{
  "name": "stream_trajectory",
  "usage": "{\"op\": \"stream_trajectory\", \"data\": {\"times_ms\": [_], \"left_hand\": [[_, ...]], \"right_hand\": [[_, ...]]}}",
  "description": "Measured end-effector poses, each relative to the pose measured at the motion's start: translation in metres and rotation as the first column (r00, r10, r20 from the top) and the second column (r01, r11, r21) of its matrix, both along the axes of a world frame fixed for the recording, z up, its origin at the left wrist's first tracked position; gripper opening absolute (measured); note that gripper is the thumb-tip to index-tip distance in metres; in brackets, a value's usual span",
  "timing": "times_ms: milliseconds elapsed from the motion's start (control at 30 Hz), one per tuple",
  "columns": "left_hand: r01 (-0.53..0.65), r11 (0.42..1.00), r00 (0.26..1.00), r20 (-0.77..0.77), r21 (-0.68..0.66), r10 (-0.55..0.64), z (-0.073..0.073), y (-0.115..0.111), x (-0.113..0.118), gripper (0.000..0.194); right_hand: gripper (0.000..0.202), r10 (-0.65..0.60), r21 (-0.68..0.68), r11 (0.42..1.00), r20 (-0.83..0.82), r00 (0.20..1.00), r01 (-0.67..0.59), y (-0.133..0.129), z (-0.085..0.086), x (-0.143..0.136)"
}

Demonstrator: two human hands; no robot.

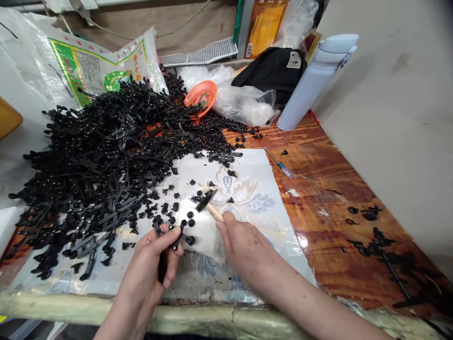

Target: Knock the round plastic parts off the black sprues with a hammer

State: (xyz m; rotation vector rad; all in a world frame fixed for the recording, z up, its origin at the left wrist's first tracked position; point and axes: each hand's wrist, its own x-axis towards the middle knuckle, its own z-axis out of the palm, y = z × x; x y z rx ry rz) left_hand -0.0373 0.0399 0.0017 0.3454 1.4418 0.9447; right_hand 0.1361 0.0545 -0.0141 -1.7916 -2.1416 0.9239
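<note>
My right hand [244, 245] is closed round the light wooden handle of a small hammer [214, 211], whose dark head hovers over or rests on a pale block [208, 238]; I cannot tell which. Beside it my left hand [155, 257] pinches a black plastic part [179, 237] with round knobs between thumb and fingers. More black pieces show among those fingers, partly hidden. Several small round black caps [191, 223] lie on and around the block. Under everything is a whitish patterned sheet [247, 165].
A large heap of black plastic parts [116, 141] covers the left and back. An orange dish [201, 97] leans at its edge. A screwdriver [285, 170] lies right of the sheet. At the back right stands a pale blue bottle [311, 87]. More black pieces [385, 257] lie at the right edge.
</note>
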Motion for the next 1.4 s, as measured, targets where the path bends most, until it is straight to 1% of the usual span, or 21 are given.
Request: {"op": "stream_trajectory", "data": {"times_ms": [100,300,467,667,767,900,1133,1200,1267,1333,1400], "left_hand": [[0.03,0.999,1.0,0.0,-0.022,-0.03,-0.003,0.005,0.001,0.034],[0.067,0.998,0.998,0.015,-0.019,-0.066,-0.005,0.01,-0.001,0.032],[0.05,0.998,0.999,0.007,-0.03,-0.05,-0.005,0.013,0.002,0.031],[0.027,1.0,0.999,0.017,-0.011,-0.027,-0.004,0.01,0.002,0.028],[0.026,1.0,1.0,0.016,0.014,-0.026,-0.004,0.008,0.002,0.028],[0.026,1.0,1.0,0.012,0.008,-0.026,-0.005,0.008,0.003,0.03],[0.056,0.997,0.998,-0.036,0.05,-0.054,-0.01,0.007,0.003,0.031],[0.058,0.997,0.997,-0.055,0.054,-0.055,-0.01,0.007,0.003,0.031],[0.056,0.997,0.996,-0.066,0.053,-0.053,-0.011,0.008,0.004,0.032],[0.05,0.998,0.997,-0.068,0.05,-0.046,-0.011,0.008,0.005,0.033],[0.039,0.998,0.998,-0.061,0.057,-0.036,-0.011,0.008,0.005,0.033]], "right_hand": [[0.023,0.018,0.015,1.0,-0.018,1.0,-0.018,0.001,0.001,0.0],[0.027,0.064,0.076,0.995,0.036,0.997,-0.067,0.0,-0.002,0.002],[0.027,0.058,0.15,0.987,0.019,0.998,-0.06,-0.001,-0.005,0.002],[0.026,0.044,0.097,0.994,0.032,0.998,-0.047,0.0,-0.002,0.002],[0.025,0.046,0.143,0.989,0.016,0.999,-0.048,-0.001,-0.003,0.003],[0.025,0.044,0.209,0.977,0.008,0.999,-0.045,-0.002,-0.006,0.004],[0.026,0.048,0.179,0.983,-0.004,0.999,-0.046,0.0,-0.01,0.004],[0.026,0.04,0.174,0.984,-0.005,0.999,-0.039,0.0,-0.008,0.005],[0.026,0.035,0.158,0.987,-0.036,0.999,-0.029,-0.002,-0.001,0.007],[0.029,0.063,0.146,0.988,-0.125,0.99,-0.044,-0.004,0.009,0.009],[0.034,0.134,0.17,0.981,-0.233,0.963,-0.095,-0.006,0.02,0.01]]}}
